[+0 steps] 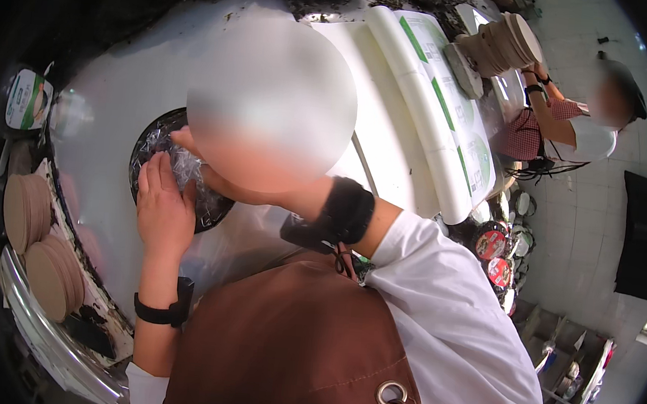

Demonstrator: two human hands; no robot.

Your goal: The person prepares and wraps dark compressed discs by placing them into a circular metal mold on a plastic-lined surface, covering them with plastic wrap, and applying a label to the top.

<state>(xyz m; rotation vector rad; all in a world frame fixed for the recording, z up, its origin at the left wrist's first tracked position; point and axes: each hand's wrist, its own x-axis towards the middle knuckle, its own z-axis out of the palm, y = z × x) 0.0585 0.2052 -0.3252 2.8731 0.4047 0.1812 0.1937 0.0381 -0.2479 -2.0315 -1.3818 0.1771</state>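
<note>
A round black tray (pixel 137 158) sits on the white work surface, with shiny, crinkled clear material (pixel 187 167), seemingly plastic film, across it. My left hand (pixel 165 208) lies over the tray's near left side, fingers stretched out and thumb apart, touching the clear material. From the right, my right hand (pixel 222 185) reaches over the same tray. A pale blurred disc hides most of that hand; only a fingertip and part of its lower edge show, so I cannot tell whether it grips anything.
Stacks of round brown discs (pixel 55 276) stand at the left edge near a white and green box (pixel 29 101). A large printed plastic film roll (pixel 429 111) lies at right. Beyond it, another person (pixel 557 125) handles a disc stack (pixel 499 45). Round packages (pixel 491 242) are piled below.
</note>
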